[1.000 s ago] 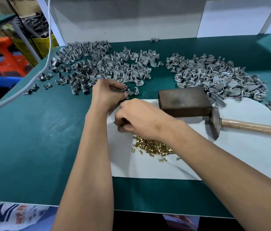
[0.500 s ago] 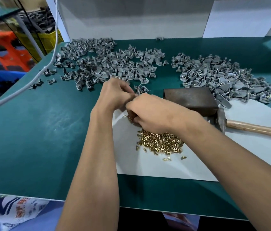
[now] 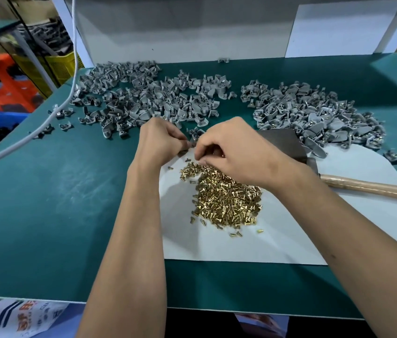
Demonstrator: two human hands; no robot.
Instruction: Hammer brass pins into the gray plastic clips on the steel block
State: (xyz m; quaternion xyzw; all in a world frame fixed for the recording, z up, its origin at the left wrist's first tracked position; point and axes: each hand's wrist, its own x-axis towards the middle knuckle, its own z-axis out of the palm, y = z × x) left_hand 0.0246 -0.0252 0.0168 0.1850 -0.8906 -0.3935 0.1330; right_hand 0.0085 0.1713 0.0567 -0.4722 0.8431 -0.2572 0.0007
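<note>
My left hand [image 3: 159, 139] pinches a gray plastic clip [image 3: 191, 143] just above the white sheet's far left corner. My right hand [image 3: 232, 147] meets it fingertip to fingertip, its fingers curled; a brass pin between them is hidden, so I cannot tell. A heap of brass pins [image 3: 226, 198] lies on the white sheet [image 3: 290, 240] below my right hand. The dark steel block [image 3: 282, 145] sits right behind my right hand, partly covered by it. A hammer lies to its right, its wooden handle [image 3: 373, 189] pointing right.
Two large heaps of gray clips spread over the green mat: one at the far left [image 3: 148, 98], one at the far right [image 3: 319, 115]. A white cable [image 3: 53, 111] crosses the left edge. A white back wall [image 3: 192, 28] closes the far side.
Both hands have come together at the clip and shifted toward the far side. My right hand has lifted off the brass pin heap, which now shows fully.
</note>
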